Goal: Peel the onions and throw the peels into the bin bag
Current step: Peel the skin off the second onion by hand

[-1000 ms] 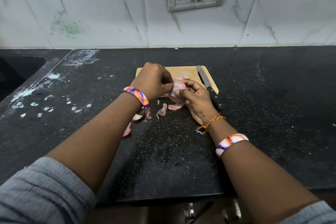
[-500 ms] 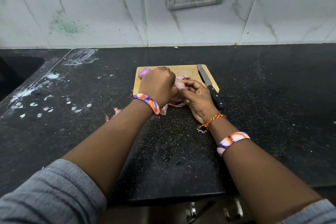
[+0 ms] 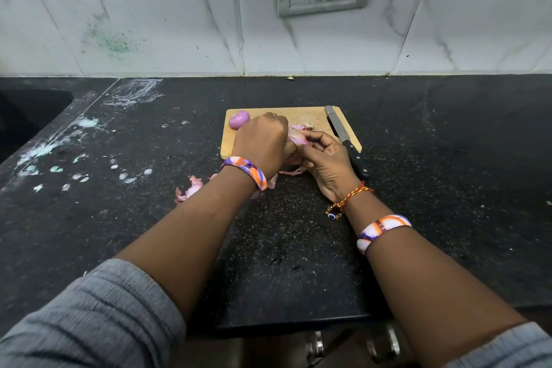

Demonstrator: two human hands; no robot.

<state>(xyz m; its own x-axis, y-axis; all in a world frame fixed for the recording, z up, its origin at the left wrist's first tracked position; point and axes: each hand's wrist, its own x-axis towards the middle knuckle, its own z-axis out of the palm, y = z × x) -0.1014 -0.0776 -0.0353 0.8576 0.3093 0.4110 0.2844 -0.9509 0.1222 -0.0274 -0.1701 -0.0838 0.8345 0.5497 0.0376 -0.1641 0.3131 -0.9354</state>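
Pink papery onion peels [image 3: 191, 190] lie on the black counter just before the wooden chopping board [image 3: 230, 143]. Over its near edge, the left hand [image 3: 263, 143] and right hand [image 3: 328, 161] curl round a half-hidden pale onion [image 3: 296, 137]. A peeled purple onion [image 3: 239, 119] sits at the board's far left corner.

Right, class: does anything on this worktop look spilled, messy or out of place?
Yes. Loose onion peels lie scattered on the black counter left of the left hand, off the cutting board. Pale dried splatter marks the counter further left.
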